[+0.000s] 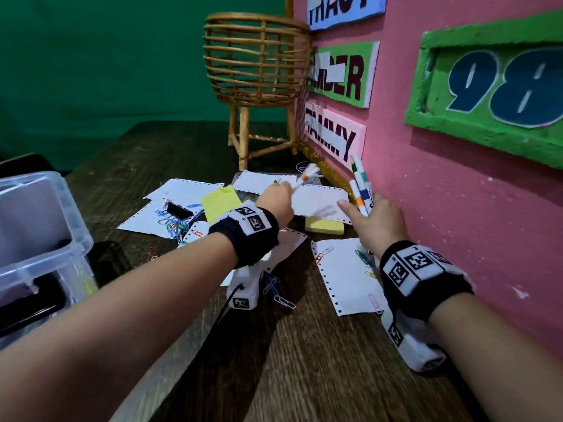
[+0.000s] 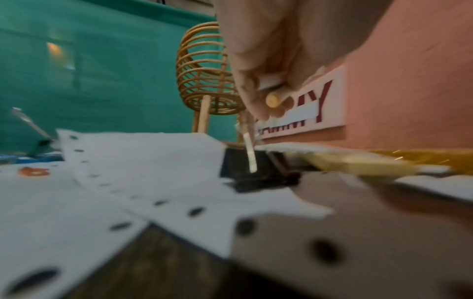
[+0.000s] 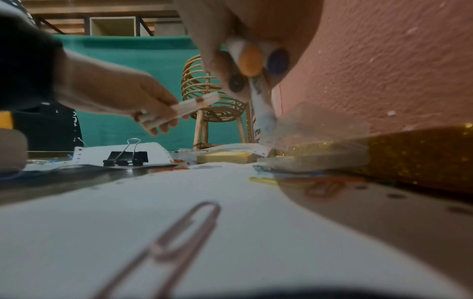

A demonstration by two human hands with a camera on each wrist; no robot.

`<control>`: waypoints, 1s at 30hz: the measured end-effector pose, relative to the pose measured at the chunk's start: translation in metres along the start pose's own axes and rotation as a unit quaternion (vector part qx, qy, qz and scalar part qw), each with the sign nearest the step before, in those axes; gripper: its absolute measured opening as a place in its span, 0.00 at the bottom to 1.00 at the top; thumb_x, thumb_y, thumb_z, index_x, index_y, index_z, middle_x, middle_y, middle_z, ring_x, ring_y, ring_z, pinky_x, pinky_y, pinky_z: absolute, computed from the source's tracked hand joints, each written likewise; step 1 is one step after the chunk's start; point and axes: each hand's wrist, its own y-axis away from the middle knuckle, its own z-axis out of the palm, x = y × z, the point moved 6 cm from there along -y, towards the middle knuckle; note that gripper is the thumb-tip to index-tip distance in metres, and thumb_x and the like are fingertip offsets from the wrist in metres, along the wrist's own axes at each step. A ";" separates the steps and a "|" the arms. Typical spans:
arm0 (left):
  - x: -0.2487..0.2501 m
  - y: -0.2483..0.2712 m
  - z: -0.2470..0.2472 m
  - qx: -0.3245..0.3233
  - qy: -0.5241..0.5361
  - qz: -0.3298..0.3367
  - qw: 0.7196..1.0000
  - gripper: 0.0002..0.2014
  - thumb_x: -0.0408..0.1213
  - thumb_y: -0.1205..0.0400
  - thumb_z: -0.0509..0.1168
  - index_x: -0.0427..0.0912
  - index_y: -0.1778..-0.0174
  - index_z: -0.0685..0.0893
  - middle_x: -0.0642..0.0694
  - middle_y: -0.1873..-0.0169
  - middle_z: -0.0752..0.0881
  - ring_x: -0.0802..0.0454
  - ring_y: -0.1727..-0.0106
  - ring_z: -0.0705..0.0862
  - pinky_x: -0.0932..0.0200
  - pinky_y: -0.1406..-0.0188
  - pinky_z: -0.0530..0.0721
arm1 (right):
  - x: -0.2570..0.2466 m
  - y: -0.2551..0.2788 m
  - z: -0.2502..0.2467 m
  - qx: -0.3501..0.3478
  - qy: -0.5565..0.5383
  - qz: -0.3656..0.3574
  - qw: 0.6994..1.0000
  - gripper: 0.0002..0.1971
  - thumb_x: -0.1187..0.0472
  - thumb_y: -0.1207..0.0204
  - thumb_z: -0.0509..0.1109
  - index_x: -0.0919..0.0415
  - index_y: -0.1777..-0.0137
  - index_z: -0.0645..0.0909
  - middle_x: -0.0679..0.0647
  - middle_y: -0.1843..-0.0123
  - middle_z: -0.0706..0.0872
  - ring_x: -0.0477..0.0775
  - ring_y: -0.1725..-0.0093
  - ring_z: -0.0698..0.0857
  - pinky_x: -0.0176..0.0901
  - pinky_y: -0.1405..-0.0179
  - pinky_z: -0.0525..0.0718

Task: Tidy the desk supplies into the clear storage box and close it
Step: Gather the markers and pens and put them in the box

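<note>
My left hand (image 1: 275, 197) grips a few white markers (image 1: 306, 175), blurred by motion, above the scattered papers (image 1: 323, 199); those markers (image 3: 189, 108) show in its fingers (image 3: 158, 119) in the right wrist view. My right hand (image 1: 376, 220) holds a bundle of white markers with coloured bands (image 1: 359, 187) upright beside the pink wall, their round ends (image 3: 252, 60) facing the right wrist camera. The clear storage box (image 1: 39, 239) stands open at the far left. Yellow sticky pads (image 1: 324, 226), a black binder clip (image 1: 179, 210) and coloured paper clips (image 1: 173, 226) lie among the sheets.
A pink wall (image 1: 457, 208) with name signs bounds the right side, gold glitter trim (image 1: 329, 172) along its base. A rattan basket stand (image 1: 259, 86) rises at the back. A small clear container (image 1: 265, 178) lies under papers. Bare dark wood desk (image 1: 304, 376) fills the foreground.
</note>
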 end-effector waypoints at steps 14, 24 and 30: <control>0.045 0.021 0.034 -0.211 0.241 0.100 0.942 0.14 0.40 0.14 0.58 0.40 0.37 0.82 0.44 0.47 0.87 0.51 0.49 0.84 0.57 0.51 0.80 | 0.001 0.002 -0.008 0.038 -0.006 0.004 0.999 0.11 0.53 0.23 0.63 0.58 0.62 0.77 0.49 0.74 0.74 0.57 0.66 0.78 0.39 0.69 0.69; -0.052 -0.067 0.014 -0.055 -0.169 0.008 0.984 0.18 0.36 0.18 0.59 0.46 0.32 0.77 0.39 0.33 0.78 0.40 0.32 0.77 0.51 0.31 0.75 | 0.003 0.000 -0.001 0.019 0.020 0.011 1.000 0.12 0.50 0.21 0.60 0.57 0.55 0.79 0.57 0.62 0.87 0.61 0.61 0.85 0.44 0.62 0.81; -0.063 -0.077 0.041 -0.166 -0.183 -0.010 0.969 0.22 0.34 0.13 0.50 0.42 0.22 0.64 0.38 0.24 0.69 0.42 0.26 0.72 0.49 0.27 0.71 | -0.001 0.000 0.012 -0.026 -0.006 -0.040 0.999 0.11 0.56 0.21 0.64 0.61 0.42 0.79 0.56 0.57 0.86 0.57 0.59 0.86 0.48 0.60 0.86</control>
